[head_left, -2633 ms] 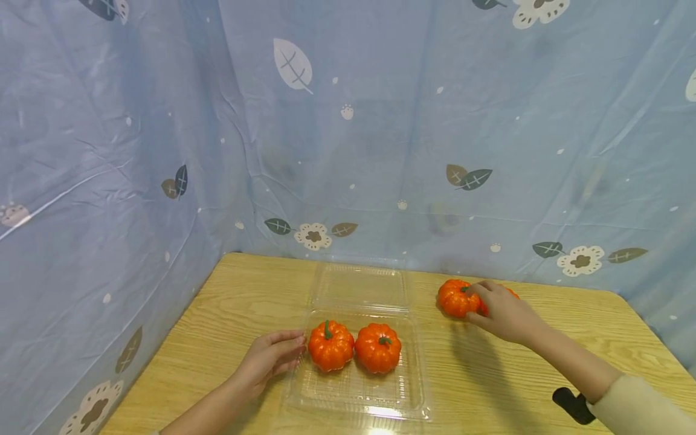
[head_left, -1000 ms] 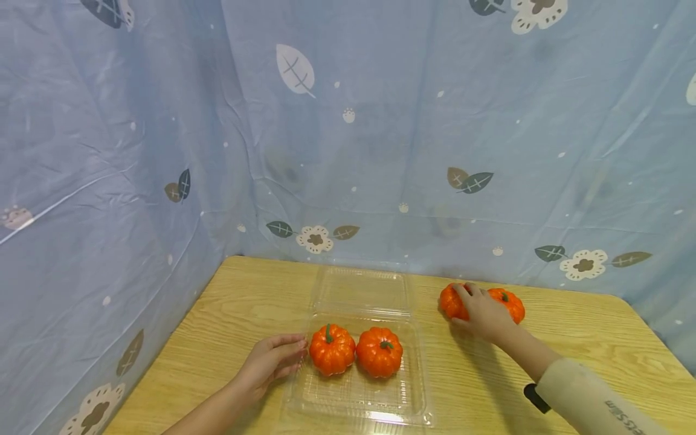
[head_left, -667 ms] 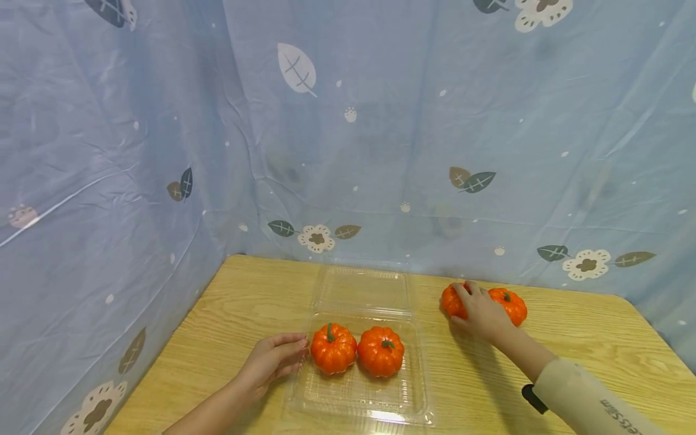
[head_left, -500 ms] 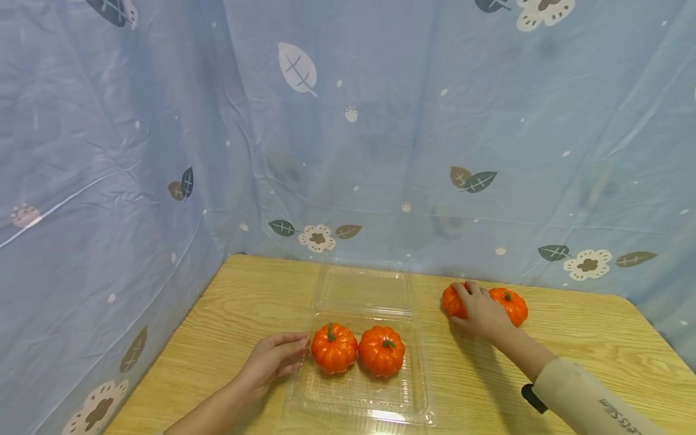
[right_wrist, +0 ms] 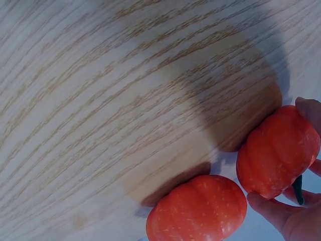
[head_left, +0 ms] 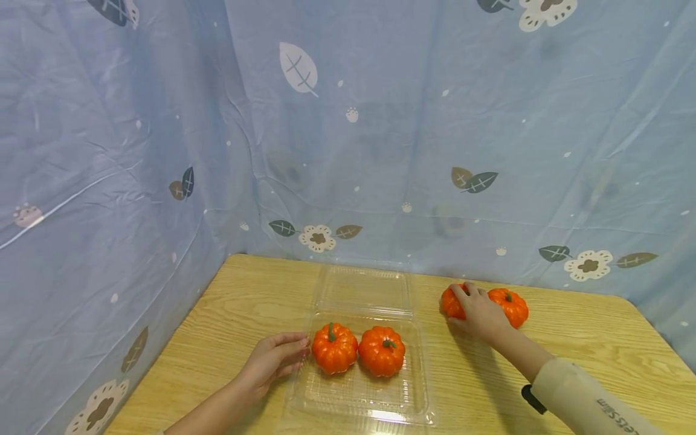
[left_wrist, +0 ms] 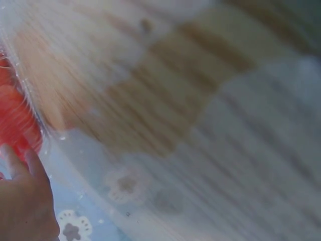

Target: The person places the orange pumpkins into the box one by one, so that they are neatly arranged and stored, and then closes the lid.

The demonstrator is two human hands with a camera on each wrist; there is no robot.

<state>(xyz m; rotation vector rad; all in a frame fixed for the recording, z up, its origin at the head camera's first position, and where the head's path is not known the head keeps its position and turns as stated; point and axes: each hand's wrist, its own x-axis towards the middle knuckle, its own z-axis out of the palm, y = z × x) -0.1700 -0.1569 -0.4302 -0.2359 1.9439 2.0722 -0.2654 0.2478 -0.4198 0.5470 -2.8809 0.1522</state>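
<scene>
In the head view my right hand (head_left: 484,314) grips a small orange toy pumpkin (head_left: 451,302) at the back right of the table. In the right wrist view, the fingers and thumb lie on opposite sides of that pumpkin (right_wrist: 278,153), its green stem showing between them. A second pumpkin (head_left: 510,307) sits just to its right. My left hand (head_left: 272,362) touches the left rim of a clear plastic clamshell box (head_left: 353,399), fingers fairly straight. Inside the box, side by side, are two more pumpkins, the left one (head_left: 334,348) and the right one (head_left: 382,351).
The box's clear lid (head_left: 364,287) lies folded back flat behind its base. A wooden table (head_left: 261,296) carries everything. Blue patterned cloth (head_left: 380,151) hangs along the table's back and left sides.
My right hand has moved slightly left, further over the left loose pumpkin, uncovering the right one. It has stayed there over the last second. The left hand stays at the box rim.
</scene>
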